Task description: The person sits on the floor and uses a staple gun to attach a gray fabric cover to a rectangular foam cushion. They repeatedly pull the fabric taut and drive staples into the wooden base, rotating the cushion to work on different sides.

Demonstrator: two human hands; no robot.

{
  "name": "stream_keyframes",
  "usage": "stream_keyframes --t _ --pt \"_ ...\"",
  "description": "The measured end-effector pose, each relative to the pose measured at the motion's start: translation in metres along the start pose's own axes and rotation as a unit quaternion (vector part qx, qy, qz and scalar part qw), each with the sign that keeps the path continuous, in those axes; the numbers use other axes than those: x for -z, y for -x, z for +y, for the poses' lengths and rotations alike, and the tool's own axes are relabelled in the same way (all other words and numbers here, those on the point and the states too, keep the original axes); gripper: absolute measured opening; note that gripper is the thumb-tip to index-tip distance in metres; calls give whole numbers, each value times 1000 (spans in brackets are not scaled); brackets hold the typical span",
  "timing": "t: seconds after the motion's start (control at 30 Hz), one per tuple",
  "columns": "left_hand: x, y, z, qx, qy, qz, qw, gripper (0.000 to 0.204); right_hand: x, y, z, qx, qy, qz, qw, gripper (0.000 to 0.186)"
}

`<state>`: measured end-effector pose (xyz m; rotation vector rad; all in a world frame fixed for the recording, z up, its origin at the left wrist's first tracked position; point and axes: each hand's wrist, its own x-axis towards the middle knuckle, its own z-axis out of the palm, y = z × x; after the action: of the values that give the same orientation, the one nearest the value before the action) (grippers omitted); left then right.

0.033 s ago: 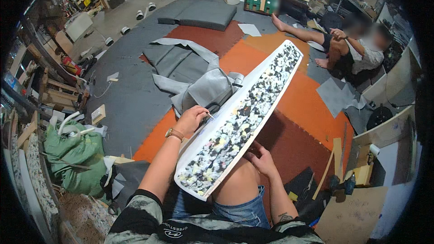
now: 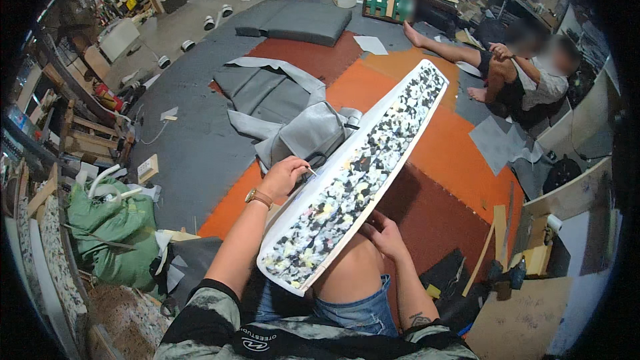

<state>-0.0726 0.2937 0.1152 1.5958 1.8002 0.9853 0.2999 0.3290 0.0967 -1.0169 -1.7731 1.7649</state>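
Note:
A long board-like piece [image 2: 360,180] lies slanted across my raised knee. Its face is speckled foam in black, white and yellow, with a white border. At its left edge, my left hand [image 2: 285,175] is closed, pinching a thin pale stick-like thing [image 2: 311,171]. Just beyond those fingers shows a dark loop [image 2: 319,159]; whether it belongs to the same item I cannot tell. My right hand [image 2: 385,237] is at the lower right edge, fingers bent against the piece, fingertips hidden beneath it. Grey upholstery fabric [image 2: 307,135] is bunched on the floor past the board.
Grey flat cushions [image 2: 303,25] lie at the back. Another person [image 2: 533,80] sits on the floor at the right. A green sack [image 2: 110,233] stands at the left, wooden strips [image 2: 497,233] and a power tool [image 2: 517,273] at the right. Orange and brown sheets [image 2: 440,153] cover the floor.
The whole view has shifted very slightly. Both hands and the foam-faced board stay in the same positions.

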Motion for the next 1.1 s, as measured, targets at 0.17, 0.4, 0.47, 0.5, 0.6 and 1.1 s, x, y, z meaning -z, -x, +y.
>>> stream_keyframes --t 0.17,0.4,0.47,0.5,0.6,1.1 --pt "13 -16 1 43 7 1 999 22 -11 -46 15 -108 -3 -32 994 43" --pt "25 -17 55 -19 -171 -84 981 24 22 -22 55 -213 -56 -37 975 41" --pt "20 -28 68 9 -195 -105 975 30 35 5 56 -157 -107 -72 979 40" --pt "22 -35 74 20 -173 -118 978 33 37 14 57 -162 -114 -82 977 41" --pt "37 -45 106 46 -53 -211 975 36 45 34 55 -187 -148 -82 968 44" --pt "-14 55 264 -18 -398 -42 916 100 43 42 27 -112 34 -24 993 42"
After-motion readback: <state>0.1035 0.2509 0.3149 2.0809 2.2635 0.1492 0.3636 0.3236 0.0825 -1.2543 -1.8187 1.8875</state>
